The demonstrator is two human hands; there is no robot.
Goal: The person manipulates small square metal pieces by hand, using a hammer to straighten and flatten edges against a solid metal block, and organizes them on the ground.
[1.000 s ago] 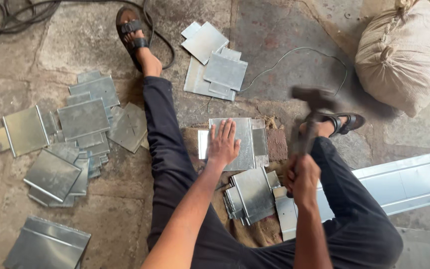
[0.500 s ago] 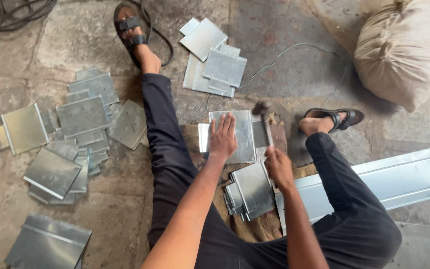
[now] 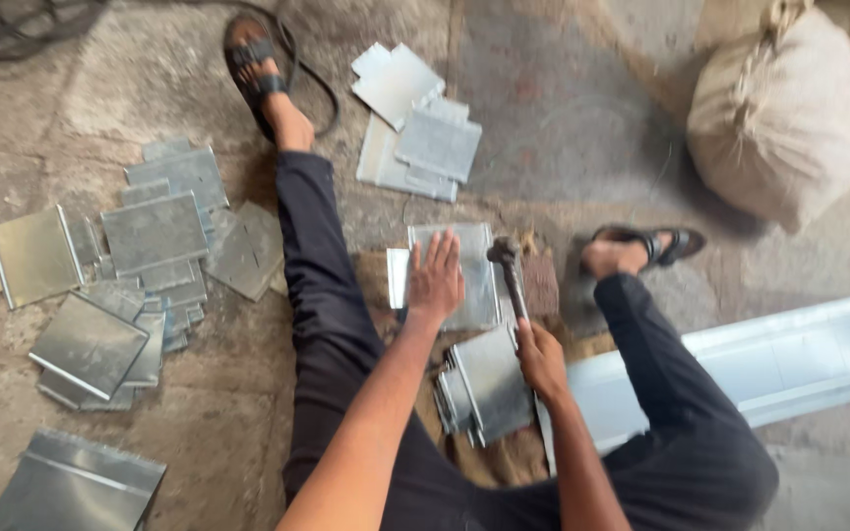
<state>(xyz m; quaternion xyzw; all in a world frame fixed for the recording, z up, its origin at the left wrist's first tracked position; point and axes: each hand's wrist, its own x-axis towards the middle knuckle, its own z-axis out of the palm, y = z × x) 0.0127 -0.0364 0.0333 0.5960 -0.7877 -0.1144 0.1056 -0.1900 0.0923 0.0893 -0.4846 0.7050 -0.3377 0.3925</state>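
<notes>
My left hand (image 3: 434, 278) lies flat, fingers spread, on a grey sheet-metal piece (image 3: 472, 280) resting between my legs on the stone floor. A hammer (image 3: 509, 272) is gripped in my right hand (image 3: 541, 358); its head sits at the right edge of that piece, close to my left fingertips. Just below the hands lies a small stack of cut metal pieces (image 3: 484, 388). I sit with both legs in dark trousers stretched out, sandals on my feet.
Several metal pieces lie piled at the left (image 3: 140, 285) and another pile lies ahead (image 3: 413, 133). A tied sack (image 3: 784, 113) stands at the upper right. A long metal channel (image 3: 740, 369) runs along the right. Dark cables (image 3: 12, 15) lie at top left.
One second ago the hammer was raised at the right; it came down onto the sheet's right edge and now rests there. My left hand stayed pressed on the sheet.
</notes>
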